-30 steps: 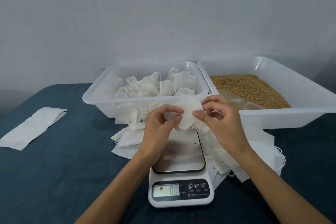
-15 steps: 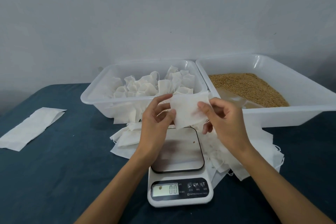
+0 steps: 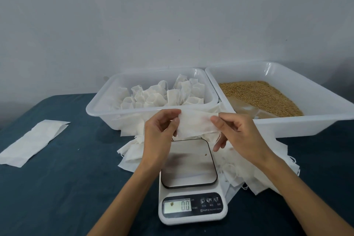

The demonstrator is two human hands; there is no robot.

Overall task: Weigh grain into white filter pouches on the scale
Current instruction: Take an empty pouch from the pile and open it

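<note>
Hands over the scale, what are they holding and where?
An empty white filter pouch: left hand pinches its left end, right hand its right end.

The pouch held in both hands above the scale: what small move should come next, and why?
Probably pull the pouch mouth open. The left hand and right hand pinch its ends and it looks flat and empty. The scale reads zero with a bare plate, and the grain lies in the right tub.
</note>
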